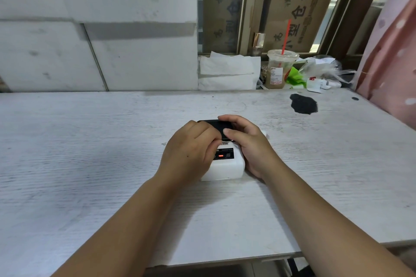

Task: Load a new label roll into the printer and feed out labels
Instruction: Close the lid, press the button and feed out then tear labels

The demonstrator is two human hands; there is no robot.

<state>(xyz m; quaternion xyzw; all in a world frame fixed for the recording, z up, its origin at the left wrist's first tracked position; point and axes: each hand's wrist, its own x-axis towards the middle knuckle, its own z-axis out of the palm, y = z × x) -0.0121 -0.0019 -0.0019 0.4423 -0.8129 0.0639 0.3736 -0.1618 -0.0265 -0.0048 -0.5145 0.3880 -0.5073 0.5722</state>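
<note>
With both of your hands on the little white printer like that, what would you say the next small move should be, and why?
Probably press the black lid down shut. Both hands sit on the white printer: the right thumb lies on the lid and the left fingers pinch at its front edge. A red light glows on the panel. Whether the roll is seated is hidden.

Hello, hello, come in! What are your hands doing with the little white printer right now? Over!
Both hands on printer: left hand over its left side, right hand gripping the black lid. Red light lit. No labels visible. Table around it clear.
</note>
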